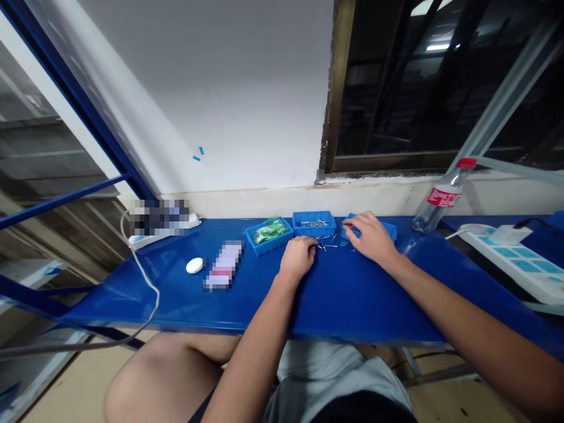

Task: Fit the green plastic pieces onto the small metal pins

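My left hand (pixel 300 257) rests on the blue table with its fingers curled. Its fingertips close on a thin metal pin at the edge of a small loose group of metal pins (pixel 326 245). My right hand (pixel 372 236) is over the near left side of a blue bin (pixel 389 231), its thumb and bent fingers apart, and nothing shows between them. That bin's contents are mostly hidden by the hand. Between and beyond the hands stands a middle blue bin (pixel 314 215) with several metal pins inside. Left of it, a tilted blue bin (pixel 263 249) holds green plastic packaging (pixel 268 230).
A phone-shaped blurred item (pixel 224 265) and a white oval object (pixel 194 265) lie on the left. An upright plastic bottle (pixel 443 197) with a red cap stands at the back right. A power strip (pixel 520 261) is at right; a grey cable (pixel 152 288) crosses the table's left end.
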Action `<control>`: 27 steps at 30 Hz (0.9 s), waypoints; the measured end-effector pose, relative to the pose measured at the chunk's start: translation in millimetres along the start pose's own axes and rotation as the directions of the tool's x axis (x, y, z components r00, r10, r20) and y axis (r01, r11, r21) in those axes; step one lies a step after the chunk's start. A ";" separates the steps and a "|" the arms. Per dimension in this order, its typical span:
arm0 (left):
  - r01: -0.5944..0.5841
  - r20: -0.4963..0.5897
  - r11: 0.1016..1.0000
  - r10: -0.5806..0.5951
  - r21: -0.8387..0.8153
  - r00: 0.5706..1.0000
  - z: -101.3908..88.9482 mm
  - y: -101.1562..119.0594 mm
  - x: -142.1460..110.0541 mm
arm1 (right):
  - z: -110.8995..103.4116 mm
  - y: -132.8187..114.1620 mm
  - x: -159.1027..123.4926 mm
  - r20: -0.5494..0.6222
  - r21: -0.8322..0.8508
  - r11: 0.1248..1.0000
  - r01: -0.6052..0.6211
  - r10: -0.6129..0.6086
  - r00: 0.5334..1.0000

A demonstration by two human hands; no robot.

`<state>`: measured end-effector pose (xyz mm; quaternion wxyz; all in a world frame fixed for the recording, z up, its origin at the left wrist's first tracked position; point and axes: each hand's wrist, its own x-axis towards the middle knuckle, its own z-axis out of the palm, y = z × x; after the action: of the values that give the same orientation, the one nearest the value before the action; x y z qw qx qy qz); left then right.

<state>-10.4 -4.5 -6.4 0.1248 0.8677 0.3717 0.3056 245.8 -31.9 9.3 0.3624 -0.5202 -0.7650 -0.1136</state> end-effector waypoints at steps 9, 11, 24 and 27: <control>0.035 -0.035 0.997 -0.037 -0.063 0.999 0.5 -6.1 -0.2 | 17.7 -27.3 -5.7 0.181 0.245 0.964 0.101 -0.148 0.972; -0.003 -0.028 0.995 0.000 -0.098 1.000 1.7 -6.3 0.5 | 22.5 -24.5 -8.2 0.233 0.255 0.961 0.105 -0.166 0.958; 0.099 -0.107 0.706 -0.243 -0.701 0.964 5.5 2.6 7.0 | 20.1 -47.8 -6.9 0.167 0.461 0.887 -0.011 -0.075 0.983; 0.080 -0.085 0.600 -0.242 -0.796 0.967 3.4 4.1 8.8 | 27.7 -54.8 -7.4 0.193 0.635 0.746 -0.200 0.098 0.976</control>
<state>-1.1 -1.0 -3.4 0.4842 0.6555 0.2871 0.5033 187.1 -45.7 -4.3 0.4708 -0.4282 -0.7372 0.2268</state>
